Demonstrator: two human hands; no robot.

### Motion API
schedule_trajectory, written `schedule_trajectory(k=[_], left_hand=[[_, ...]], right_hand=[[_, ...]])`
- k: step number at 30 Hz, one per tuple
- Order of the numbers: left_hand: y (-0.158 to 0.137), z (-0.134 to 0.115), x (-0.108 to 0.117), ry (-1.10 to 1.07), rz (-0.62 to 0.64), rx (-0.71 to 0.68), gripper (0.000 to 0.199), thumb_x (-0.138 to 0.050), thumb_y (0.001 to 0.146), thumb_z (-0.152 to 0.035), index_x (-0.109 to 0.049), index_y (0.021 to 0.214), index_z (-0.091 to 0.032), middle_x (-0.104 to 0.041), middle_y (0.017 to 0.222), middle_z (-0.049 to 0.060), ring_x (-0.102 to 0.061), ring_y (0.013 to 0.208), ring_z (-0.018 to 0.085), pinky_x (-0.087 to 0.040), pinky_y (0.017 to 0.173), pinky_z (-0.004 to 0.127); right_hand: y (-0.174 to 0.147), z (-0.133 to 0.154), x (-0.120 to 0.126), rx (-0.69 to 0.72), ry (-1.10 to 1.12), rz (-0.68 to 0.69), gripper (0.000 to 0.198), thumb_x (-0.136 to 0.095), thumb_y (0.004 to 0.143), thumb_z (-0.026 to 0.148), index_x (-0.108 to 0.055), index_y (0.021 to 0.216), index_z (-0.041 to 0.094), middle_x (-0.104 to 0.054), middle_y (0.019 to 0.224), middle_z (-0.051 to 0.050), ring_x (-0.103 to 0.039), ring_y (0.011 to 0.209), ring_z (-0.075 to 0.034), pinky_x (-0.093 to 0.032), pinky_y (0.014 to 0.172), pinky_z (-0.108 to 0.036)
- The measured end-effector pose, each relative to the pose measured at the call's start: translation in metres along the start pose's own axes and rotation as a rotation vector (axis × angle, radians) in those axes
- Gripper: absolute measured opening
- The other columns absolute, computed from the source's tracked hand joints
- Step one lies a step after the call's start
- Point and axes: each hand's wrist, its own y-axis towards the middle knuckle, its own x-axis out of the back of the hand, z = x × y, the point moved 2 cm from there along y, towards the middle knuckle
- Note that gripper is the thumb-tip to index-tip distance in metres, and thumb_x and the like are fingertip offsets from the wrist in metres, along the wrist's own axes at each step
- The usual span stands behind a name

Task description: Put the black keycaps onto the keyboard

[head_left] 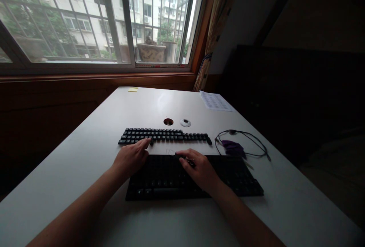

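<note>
A black keyboard lies before me, with many of its keycaps off and a few still along its near edge. Behind it, loose black keycaps stand in rows on the white table. My left hand reaches over the keyboard's far left part, its fingers closed at a single black keycap by the front row. Above the middle of the keyboard, my right hand is closed around a keycap puller, whose thin wire loops point left. Part of the puller is hidden by the fingers.
A coiled black cable and a purple cloth lie to the right. Farther back are a cable hole, its white round cover, printed papers and a yellow note. A barred window stands beyond the table.
</note>
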Motion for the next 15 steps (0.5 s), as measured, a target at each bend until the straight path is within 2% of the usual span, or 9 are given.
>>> schedule_trajectory(k=[15], left_hand=[[0.0004, -0.0069, 0.0012, -0.013, 0.000, -0.027, 0.042, -0.042, 0.090, -0.017, -0.050, 0.131, -0.020, -0.068, 0.122, 0.008, -0.071, 0.079, 0.023, -0.050, 0.063, 0.032]], right_hand=[[-0.0004, -0.0003, -0.0007, 0.001, -0.001, -0.002, 0.021, -0.054, 0.094, 0.025, -0.065, 0.112, 0.026, -0.066, 0.096, -0.002, -0.062, 0.079, -0.015, -0.049, 0.076, -0.028]])
